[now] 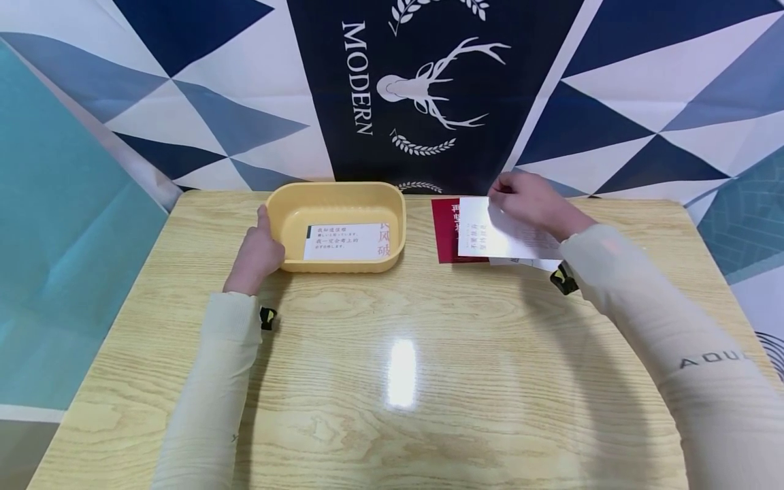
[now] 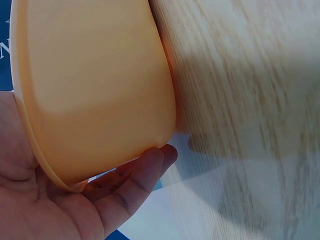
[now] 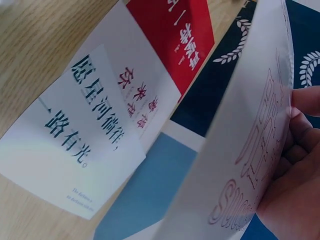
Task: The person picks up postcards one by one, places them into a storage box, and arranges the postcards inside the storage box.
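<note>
At the back left of the table, my left hand [image 1: 256,248] grips the left end of a yellow plastic basin [image 1: 335,267]. The left wrist view shows its fingers [image 2: 135,187] against the basin's outer wall. A printed white card [image 1: 343,245] lies inside the basin. My right hand [image 1: 531,201] pinches a white card [image 1: 484,235] by its far edge. This card is raised and tilted over a small spread of cards: a red card [image 3: 175,40], a white card with red writing [image 3: 131,75] and a white card with dark writing [image 3: 75,130].
A wood-grain table [image 1: 392,367] lies below both hands. Right behind the basin and cards rises a patterned wall covering [image 1: 416,88] with a deer head and triangles. Light glares off the table's middle.
</note>
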Demonstrator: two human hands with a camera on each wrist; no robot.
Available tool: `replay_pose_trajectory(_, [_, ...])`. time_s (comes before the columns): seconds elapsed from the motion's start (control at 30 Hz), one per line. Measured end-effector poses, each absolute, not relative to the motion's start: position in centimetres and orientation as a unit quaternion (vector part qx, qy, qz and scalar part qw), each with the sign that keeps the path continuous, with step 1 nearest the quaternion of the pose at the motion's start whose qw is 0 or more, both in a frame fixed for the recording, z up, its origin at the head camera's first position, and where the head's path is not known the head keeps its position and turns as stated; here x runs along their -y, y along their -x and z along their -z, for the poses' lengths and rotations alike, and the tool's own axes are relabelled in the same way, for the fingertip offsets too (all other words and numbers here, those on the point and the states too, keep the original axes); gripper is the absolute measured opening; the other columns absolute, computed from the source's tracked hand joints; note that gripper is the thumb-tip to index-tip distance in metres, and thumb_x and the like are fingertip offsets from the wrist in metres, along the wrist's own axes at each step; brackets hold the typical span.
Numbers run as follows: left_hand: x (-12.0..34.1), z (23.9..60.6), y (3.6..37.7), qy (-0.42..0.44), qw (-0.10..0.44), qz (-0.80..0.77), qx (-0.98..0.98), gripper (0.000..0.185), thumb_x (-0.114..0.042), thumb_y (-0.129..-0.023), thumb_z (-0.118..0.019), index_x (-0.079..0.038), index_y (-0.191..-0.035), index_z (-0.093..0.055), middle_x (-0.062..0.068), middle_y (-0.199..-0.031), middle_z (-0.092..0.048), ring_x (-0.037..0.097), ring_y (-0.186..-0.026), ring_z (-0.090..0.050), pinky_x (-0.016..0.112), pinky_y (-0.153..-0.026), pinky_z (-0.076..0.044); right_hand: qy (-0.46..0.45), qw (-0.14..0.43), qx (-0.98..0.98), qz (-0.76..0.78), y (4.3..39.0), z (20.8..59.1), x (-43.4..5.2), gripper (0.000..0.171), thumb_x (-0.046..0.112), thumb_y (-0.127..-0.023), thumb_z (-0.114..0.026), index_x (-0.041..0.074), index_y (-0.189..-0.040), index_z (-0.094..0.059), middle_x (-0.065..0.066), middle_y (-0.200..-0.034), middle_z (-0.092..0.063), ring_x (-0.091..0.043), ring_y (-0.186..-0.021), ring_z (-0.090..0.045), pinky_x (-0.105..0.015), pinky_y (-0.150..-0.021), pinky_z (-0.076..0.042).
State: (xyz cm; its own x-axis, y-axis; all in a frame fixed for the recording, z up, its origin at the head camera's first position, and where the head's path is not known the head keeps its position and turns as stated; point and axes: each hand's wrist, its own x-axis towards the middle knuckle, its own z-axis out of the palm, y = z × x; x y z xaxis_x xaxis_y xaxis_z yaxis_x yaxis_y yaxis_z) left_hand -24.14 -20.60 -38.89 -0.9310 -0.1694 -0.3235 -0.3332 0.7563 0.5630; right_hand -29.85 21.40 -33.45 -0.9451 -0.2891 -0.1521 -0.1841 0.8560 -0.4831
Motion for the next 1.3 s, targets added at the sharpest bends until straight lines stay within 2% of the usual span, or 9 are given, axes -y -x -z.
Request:
replay_pose_trajectory(0.53, [20.4, 38.8, 24.1, 0.135, 0.126, -0.32, -0.929, 0.083, 0.004, -0.085, -0.036, -0.008, -0.148, 0.018, 0.034, -0.137, -0.031, 0.035, -0.109, -0.041, 0.044, -0.095, -0.037, 0.127, 0.113, -0.952, 0.256, 30.1, 32.9, -19.2, 0.032, 0.026, -0.097, -0.04, 0.002, -0.108, -0.057, -0.016, -0.105, -0.055, -0.028, -0.092, -0.045, -0.04, -0.085, -0.035])
replay_pose_trajectory(0.93, [20.5, 38.8, 24.1, 0.131, 0.121, -0.313, -0.933, 0.083, 0.003, -0.085, -0.035, -0.007, -0.148, 0.017, 0.036, -0.137, -0.031, 0.036, -0.108, -0.041, 0.046, -0.097, -0.037, 0.146, 0.096, -0.948, 0.265, 30.3, 32.8, -17.3, 0.028, 0.022, -0.095, -0.042, 0.002, -0.103, -0.059, -0.015, -0.104, -0.057, -0.027, -0.092, -0.047, -0.037, -0.084, -0.036])
replay_pose_trajectory(1.3, [20.4, 38.7, 24.1, 0.135, 0.128, -0.311, -0.932, 0.082, 0.003, -0.086, -0.035, -0.008, -0.147, 0.019, 0.036, -0.137, -0.03, 0.036, -0.109, -0.041, 0.046, -0.097, -0.037, 0.161, 0.095, -0.951, 0.248, 30.6, 32.8, -15.2, 0.027, 0.022, -0.094, -0.041, 0.003, -0.103, -0.058, -0.013, -0.104, -0.057, -0.027, -0.095, -0.047, -0.038, -0.089, -0.036])
